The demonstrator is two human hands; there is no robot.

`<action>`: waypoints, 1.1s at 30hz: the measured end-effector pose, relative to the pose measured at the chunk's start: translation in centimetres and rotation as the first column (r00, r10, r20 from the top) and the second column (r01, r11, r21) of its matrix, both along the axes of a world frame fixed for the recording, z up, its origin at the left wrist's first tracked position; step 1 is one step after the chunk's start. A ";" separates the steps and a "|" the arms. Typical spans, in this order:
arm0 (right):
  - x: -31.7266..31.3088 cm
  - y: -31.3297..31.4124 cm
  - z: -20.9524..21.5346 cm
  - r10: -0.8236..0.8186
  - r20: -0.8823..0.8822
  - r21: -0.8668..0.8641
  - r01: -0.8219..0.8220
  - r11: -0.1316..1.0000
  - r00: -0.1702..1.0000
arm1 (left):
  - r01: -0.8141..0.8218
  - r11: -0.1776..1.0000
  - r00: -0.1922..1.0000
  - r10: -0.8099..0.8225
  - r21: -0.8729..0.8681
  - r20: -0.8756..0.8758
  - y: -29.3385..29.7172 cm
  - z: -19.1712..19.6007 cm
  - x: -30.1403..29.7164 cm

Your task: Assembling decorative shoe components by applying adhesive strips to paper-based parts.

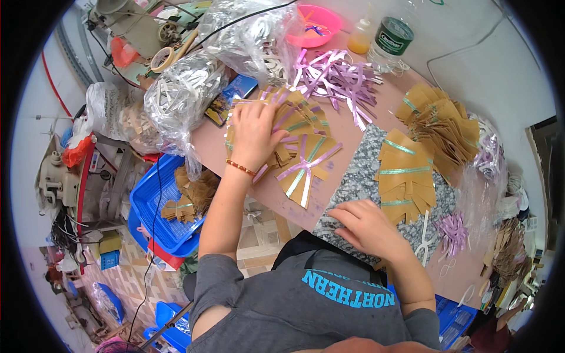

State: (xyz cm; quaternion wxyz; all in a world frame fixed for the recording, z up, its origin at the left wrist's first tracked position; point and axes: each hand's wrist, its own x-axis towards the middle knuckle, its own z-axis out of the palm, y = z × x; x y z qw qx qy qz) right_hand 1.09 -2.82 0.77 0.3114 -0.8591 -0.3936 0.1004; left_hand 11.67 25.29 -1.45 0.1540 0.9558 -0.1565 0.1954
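My left hand lies with its fingers stretched over a fanned pile of tan pieces banded with purple and green ribbon. Just right of that hand, one tan piece with crossed ribbons in purple, green and white lies face up. My right hand hovers at or rests on the near part of a grey speckled slab; its fingers are loosely bent and apart, and nothing shows in them. Beyond it on the slab sit overlapping tan pieces with green stripes.
A thick pile of tan pieces stands far right. Purple ribbon strips lie at the back, near a pink bowl and a bottle. Bags of white strips and a phone are left; below is a blue basket.
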 end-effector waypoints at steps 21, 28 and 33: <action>-13.8 -8.5 -0.8 -0.487 0.002 0.077 0.485 0.871 0.874 | -0.003 0.953 0.961 -0.081 -0.301 -0.264 -5.2 -4.0 -7.9; -20.8 -11.5 -1.6 -0.760 -0.083 0.023 0.763 0.646 0.645 | -0.007 0.986 0.968 -0.035 -0.165 -0.250 0.2 -1.5 -3.6; -23.7 -11.7 -1.1 -0.818 0.019 0.048 0.816 0.575 0.575 | 0.017 0.999 0.967 -0.029 0.048 0.253 -1.2 -1.8 -4.4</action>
